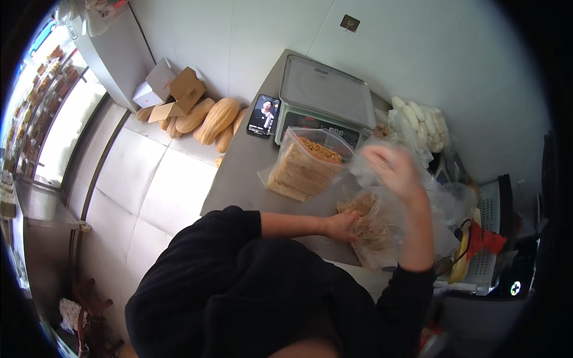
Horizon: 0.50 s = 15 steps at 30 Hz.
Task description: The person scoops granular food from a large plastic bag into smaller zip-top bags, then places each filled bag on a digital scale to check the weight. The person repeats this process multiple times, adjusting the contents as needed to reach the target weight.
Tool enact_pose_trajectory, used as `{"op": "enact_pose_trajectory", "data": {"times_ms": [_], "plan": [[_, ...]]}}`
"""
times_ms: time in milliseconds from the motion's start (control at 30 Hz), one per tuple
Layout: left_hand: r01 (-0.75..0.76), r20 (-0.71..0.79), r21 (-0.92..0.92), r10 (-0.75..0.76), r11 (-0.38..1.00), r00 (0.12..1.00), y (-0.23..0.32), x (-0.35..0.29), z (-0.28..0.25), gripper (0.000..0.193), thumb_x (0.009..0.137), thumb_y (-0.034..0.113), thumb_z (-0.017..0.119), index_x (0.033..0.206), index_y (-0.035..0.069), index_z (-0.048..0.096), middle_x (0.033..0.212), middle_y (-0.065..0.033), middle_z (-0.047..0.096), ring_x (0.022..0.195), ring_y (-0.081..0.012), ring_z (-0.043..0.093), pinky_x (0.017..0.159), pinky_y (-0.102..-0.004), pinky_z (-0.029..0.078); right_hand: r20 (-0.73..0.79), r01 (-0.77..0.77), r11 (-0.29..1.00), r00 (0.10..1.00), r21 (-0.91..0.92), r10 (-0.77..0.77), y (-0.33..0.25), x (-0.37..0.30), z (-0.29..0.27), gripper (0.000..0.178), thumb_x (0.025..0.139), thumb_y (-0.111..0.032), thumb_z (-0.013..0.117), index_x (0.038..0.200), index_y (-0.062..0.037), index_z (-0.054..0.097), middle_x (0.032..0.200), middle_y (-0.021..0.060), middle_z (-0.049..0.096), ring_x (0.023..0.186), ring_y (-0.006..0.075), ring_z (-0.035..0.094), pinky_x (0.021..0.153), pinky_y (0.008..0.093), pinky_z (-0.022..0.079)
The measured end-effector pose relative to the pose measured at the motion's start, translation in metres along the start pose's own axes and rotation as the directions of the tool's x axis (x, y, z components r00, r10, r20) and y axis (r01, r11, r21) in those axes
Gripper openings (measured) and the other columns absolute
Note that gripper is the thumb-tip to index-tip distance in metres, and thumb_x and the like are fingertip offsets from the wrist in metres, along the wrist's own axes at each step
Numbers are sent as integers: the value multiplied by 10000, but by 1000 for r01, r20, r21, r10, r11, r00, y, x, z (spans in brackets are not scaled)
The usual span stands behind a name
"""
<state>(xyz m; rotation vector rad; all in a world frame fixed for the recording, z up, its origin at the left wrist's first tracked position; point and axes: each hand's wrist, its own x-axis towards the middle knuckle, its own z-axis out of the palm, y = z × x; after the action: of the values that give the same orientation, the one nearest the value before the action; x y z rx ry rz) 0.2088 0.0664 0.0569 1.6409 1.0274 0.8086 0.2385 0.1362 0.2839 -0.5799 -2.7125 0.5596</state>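
At the table's near edge my left hand (343,226) grips the side of a clear plastic bag (382,250). Brown, straw-like dried strands (371,230) show inside that bag. My right hand (391,170) is raised above the bag's upper part, beside crumpled clear plastic; motion blurs its fingers, so their hold cannot be made out. To the left of my hands a zip-top bag (304,170) stands upright with its mouth open, filled with tan, crumbly dried pieces. Behind it sits a weighing scale (325,86) with a wide grey tray.
A phone (263,116) with a lit screen lies left of the scale. Bags of long white vegetables (418,119) crowd the table's right side, near a dark perforated appliance (486,232). Tan squashes (218,121) and an open cardboard box (182,94) lie on the floor beyond.
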Motion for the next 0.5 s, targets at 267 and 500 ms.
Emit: {"op": "enact_pose_trajectory", "data": {"times_ms": [267, 500], "plan": [[-106, -25, -7, 106, 994, 994, -8, -30, -26, 701, 772, 289, 695, 1324, 21, 356, 1276, -228, 416, 1089, -348, 525, 947, -403, 422, 563, 3, 963, 812, -269, 154, 24, 97, 93, 388, 714, -278, 675, 981, -8, 597, 949, 205, 633, 885, 359, 611, 763, 406, 484], [-48, 9, 35, 47, 998, 999, -4, -36, -34, 677, 783, 320, 682, 1323, 49, 377, 1228, -217, 448, 920, -303, 613, 879, -405, 464, 553, -34, 941, 802, -338, 227, 11, 97, 100, 447, 690, -240, 703, 1066, -36, 571, 1001, 207, 622, 960, 346, 595, 822, 388, 472]]}}
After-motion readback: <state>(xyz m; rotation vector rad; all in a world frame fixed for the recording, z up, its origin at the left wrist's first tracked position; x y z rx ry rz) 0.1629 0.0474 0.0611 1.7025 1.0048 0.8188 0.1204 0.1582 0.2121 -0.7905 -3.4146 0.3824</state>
